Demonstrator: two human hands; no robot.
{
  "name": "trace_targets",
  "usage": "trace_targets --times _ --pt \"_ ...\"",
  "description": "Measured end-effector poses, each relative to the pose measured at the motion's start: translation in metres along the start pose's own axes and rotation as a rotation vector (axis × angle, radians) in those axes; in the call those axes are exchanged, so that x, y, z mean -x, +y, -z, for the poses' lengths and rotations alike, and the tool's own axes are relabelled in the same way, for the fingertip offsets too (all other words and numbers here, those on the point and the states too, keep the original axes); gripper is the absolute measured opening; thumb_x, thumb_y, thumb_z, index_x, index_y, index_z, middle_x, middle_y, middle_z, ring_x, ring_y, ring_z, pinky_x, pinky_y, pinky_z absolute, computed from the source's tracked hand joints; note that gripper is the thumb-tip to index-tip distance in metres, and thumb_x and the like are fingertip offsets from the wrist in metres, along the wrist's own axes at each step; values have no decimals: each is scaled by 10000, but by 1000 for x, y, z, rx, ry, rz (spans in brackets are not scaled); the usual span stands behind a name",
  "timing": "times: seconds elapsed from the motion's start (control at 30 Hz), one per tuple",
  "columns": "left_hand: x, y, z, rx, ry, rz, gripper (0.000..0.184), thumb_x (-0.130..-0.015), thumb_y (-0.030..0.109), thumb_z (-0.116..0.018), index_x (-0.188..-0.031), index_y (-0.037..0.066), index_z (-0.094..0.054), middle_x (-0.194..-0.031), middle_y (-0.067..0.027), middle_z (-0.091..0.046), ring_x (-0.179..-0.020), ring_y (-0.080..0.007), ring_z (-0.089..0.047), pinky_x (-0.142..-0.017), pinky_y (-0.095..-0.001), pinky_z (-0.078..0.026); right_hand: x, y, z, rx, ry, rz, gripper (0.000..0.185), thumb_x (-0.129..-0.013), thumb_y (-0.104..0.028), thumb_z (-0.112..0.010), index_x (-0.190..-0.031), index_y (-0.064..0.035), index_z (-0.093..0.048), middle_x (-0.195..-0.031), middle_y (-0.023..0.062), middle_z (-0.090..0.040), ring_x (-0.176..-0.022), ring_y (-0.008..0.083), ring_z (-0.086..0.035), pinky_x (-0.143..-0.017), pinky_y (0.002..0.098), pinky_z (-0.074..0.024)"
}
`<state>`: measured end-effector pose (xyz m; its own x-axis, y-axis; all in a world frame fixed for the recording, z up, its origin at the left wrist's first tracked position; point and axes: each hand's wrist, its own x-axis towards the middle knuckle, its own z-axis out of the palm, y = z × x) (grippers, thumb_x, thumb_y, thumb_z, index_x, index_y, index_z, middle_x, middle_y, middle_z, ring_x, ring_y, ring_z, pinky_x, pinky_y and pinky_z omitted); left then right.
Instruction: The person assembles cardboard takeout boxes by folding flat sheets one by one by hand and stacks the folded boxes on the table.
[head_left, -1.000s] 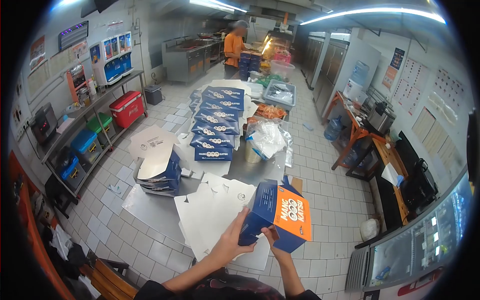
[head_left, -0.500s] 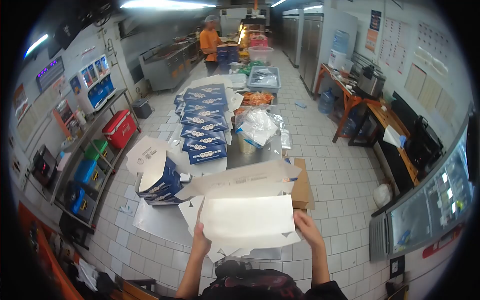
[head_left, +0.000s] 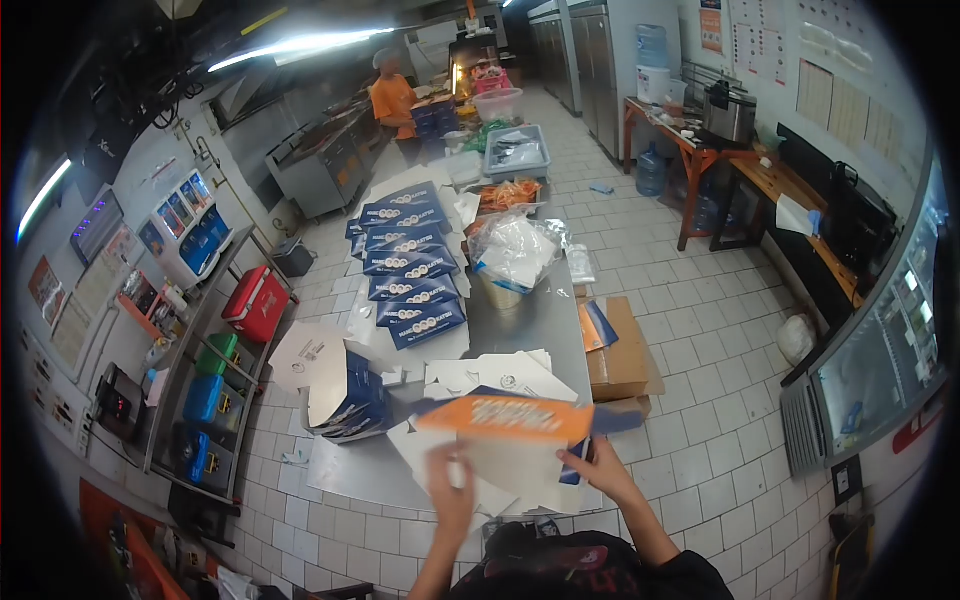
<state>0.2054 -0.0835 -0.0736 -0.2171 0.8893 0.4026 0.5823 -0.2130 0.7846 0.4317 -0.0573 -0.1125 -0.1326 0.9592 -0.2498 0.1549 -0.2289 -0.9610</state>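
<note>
Pinching a part-folded carton point(head_left: 500, 420), the right hand point(head_left: 602, 469) sits near a left hand point(head_left: 450, 488) whose grip I can't tell, with shaped boxes point(head_left: 410, 262) nested ahead, flat blanks point(head_left: 538, 376) unfolded.

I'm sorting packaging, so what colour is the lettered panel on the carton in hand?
The panel is orange, best seen in the head view.

A metal bench point(head_left: 360, 472) stands on a tiled floor point(head_left: 700, 400); flat card blanks point(head_left: 470, 375) lie overlapping at its near end, pale side up; nested blue cartons point(head_left: 365, 395) are stacked at the near left; blue boxes point(head_left: 410, 262) form an overlapping row farther along; right of them stands a pale tub point(head_left: 503, 297), its top hidden by a clear bag point(head_left: 518, 250); beyond sits a grey-blue tray point(head_left: 543, 162).
</note>
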Motion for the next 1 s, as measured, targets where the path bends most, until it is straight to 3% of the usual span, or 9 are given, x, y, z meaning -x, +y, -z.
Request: trace_targets --times 0.1,0.13,0.37,0.47,0.6,0.67,0.7,0.83,1.0 --pt "23 15 -28 -35 -257 -241 384 -823 282 -613 -1057 -18 -558 -1065 -224 -553 -960 -369 -540 -855 -390 -415 19 -34 -23 204 -125 329 618 -742 -183 -693 -1234 7 -370 -1055 149 -551 -946 249 -576 -714 302 -494" --pt "22 23 -29 94 -475 227 314 -851 212 -584 -1046 -29 -530 -986 -188 -578 -907 -276 -574 -806 -331 -436 30 -53 -29 272 -177 288 660 -744 -199 -699 -1265 2 -348 -1125 175 -523 -1010 292 -557 -738 317 -496" --pt "-8 38 -12 953 28 524 320 -953 267 -428 -1143 13 -470 -992 -43 -562 -890 -82 -519 -759 -225 -430 48 -92 -31 300 -362 724 841 -643 -248 -769 -1335 -79 -322 -1327 178 -374 -1255 358 -337 -1029 457 -270" --pt "-11 41 5 1025 69 567 300 -941 301 -451 -1109 55 -483 -964 -18 -564 -864 -66 -530 -742 -205 -441 30 -80 -49 756 -155 1210 769 -608 -256 -783 -1262 -98 -412 -1286 170 -429 -1232 387 -362 -1003 504 -294" --pt "-10 20 20 1415 140 575 301 -936 322 -451 -1148 109 -464 -976 -4 -570 -843 -59 -554 -723 -213 -470 5 -71 -60 228 -264 1522 563 -652 -155 -756 -1137 -118 -472 -1171 164 -513 -1119 411 -465 -925 536 -360" --pt "-3 18 33 1524 235 524 328 -938 332 -440 -1191 124 -434 -1014 7 -558 -880 -56 -551 -732 -226 -479 -11 -75 -77 181 -306 1629 385 -871 -134 -535 -1215 -139 -363 -1086 172 -504 -1040 422 -513 -822 478 -475" --pt "5 17 45 1521 339 501 328 -938 332 -440 -1191 124 -434 -1014 7 -558 -880 -56 -551 -732 -226 -479 -12 -78 -82 24 -379 1483 187 -848 -124 -559 -993 -6 -557 -1033 185 -566 -945 359 -563 -817 451 -483" --pt "19 15 60 1557 500 405 369 -938 342 -434 -1238 132 -393 -1063 18 -530 -939 -55 -535 -773 -231 -476 -12 -71 -117 -373 -500 1229 246 -906 -164 -467 -1115 -35 -477 -1109 242 -518 -940 370 -554 -801 453 -484" --pt "41 17 75 1378 682 385 362 -941 336 -433 -1231 124 -388 -1057 6 -524 -946 -49 -519 -794 -223 -460 20 -99 -158 497 -476 1484 300 -883 -296 -528 -1065 -68 -600 -1197 197 -426 -1158 414 -410 -929 511 -369"
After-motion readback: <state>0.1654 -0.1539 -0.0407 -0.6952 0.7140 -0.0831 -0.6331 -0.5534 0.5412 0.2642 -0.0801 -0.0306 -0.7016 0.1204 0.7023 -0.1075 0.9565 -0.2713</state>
